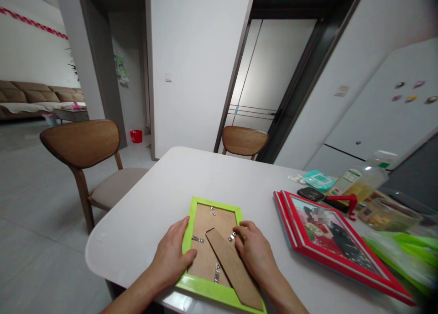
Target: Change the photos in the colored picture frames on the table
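Observation:
A lime-green picture frame (192,227) lies face down on the white table, its brown backing board (205,217) facing up. Small metal clips sit along the edges of the board, and a brown stand leg (228,264) slants across it. My left hand (174,254) grips the frame's left side, thumb on top and fingers along the outer edge. At the right side, the bent fingers of my right hand (255,250) pinch at a metal clip (232,236), partly covering the frame edge there.
On the right lie red picture frames (294,232), stacked, the top one holding a photo. Behind them are a tilted bottle (359,179), a teal wipes pack (318,180), a clear container (390,216) and a green bag (407,254). Wooden chairs (82,143) stand around the table (137,241).

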`<state>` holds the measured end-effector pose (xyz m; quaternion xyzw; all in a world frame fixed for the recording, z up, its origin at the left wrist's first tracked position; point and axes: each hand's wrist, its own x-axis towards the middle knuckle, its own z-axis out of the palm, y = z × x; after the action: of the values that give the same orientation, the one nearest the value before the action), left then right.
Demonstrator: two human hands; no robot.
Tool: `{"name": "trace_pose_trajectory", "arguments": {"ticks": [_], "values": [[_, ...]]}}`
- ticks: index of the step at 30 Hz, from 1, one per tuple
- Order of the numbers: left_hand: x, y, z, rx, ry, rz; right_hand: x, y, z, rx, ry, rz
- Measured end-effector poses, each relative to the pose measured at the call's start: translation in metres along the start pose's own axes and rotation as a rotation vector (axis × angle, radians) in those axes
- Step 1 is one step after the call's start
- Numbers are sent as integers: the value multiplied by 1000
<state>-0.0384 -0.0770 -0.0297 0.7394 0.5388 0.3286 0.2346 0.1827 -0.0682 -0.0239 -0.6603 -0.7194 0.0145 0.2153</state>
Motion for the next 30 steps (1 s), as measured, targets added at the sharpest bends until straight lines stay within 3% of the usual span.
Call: {"name": "trace_pose_trajectory", "arguments": {"ticks": [4, 7, 10, 14, 30], "values": [[-2, 0, 1, 15, 16, 12, 0, -6, -4, -24, 38, -13], [-2, -1, 3, 43, 24, 28, -3, -27, -7, 36, 71, -94], [-3, -2, 4, 65, 38, 40, -3, -60, -2, 151, -37, -234], [-3, -3, 5, 76, 38, 48, 6, -86, 13, 101, -117, -260], [-5, -4, 3, 61, 29, 65, 14, -90, 28, 112, -65, -159]]}}
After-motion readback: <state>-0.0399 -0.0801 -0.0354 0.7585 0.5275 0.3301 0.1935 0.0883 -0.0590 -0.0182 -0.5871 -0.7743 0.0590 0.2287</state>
